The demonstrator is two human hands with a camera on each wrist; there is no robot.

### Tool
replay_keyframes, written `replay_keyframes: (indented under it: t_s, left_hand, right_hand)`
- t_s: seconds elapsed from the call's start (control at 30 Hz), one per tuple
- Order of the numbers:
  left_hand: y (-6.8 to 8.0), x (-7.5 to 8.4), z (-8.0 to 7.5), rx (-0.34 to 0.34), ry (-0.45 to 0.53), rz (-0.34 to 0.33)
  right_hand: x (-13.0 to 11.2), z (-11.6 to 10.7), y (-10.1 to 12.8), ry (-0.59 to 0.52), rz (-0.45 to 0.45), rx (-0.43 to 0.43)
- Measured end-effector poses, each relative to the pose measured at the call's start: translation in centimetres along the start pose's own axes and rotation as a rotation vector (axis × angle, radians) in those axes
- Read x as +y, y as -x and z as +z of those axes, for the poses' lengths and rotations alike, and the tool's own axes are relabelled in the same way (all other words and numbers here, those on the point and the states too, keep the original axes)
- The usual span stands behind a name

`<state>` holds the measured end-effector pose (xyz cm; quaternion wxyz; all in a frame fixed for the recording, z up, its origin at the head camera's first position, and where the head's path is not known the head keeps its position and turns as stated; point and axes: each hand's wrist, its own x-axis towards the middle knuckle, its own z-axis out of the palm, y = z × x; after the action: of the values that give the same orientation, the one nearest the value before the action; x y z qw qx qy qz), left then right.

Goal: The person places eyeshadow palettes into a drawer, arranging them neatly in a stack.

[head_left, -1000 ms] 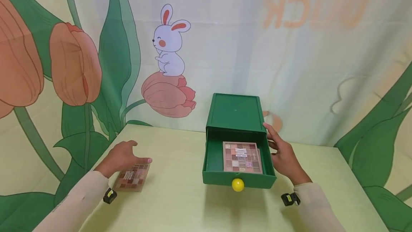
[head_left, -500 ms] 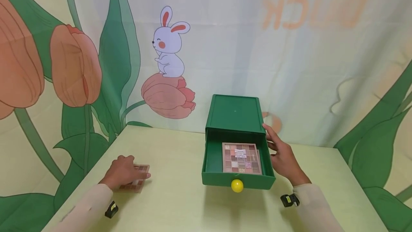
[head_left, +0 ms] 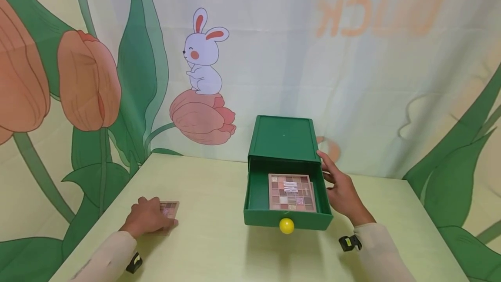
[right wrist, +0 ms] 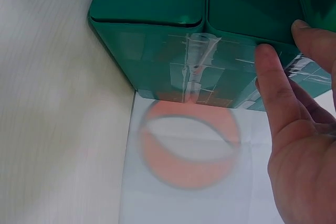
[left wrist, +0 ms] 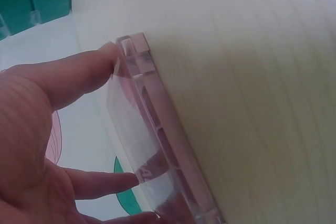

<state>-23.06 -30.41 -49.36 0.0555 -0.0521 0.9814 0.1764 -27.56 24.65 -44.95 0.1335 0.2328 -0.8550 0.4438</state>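
My left hand (head_left: pixel 146 219) sits on the palette (head_left: pixel 169 209), lower left of the head view, flat on the worktop (head_left: pixel 219 247), fingertips curled over its edges. It looks light, stiff and slick, so the side edges seem the safest place to pinch. My right hand (head_left: pixel 341 191) rests straight-fingered against the green drawer box (head_left: pixel 282 139).

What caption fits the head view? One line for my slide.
Left hand grips a palette; right hand touches the open green drawer box.

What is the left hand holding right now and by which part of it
The left hand grips the flat clear-cased eyeshadow palette by its edges, lying on the table.
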Motion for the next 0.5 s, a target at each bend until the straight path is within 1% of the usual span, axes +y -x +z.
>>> replay_keyframes:
  t_s: [0.2, 0.37, 0.5]
  left_hand:
    - [0.28, 0.56, -0.17, -0.041, -0.002, -0.058]
    - [0.46, 0.60, -0.31, -0.031, 0.014, -0.055]
    - [0.39, 0.15, -0.22, -0.013, 0.021, -0.046]
  right_hand:
    - [0.05, 0.05, 0.02, -0.006, -0.003, 0.001]
    - [0.06, -0.03, 0.06, -0.003, 0.002, 0.002]
    - [0.02, -0.03, 0.03, 0.000, 0.001, 0.003]
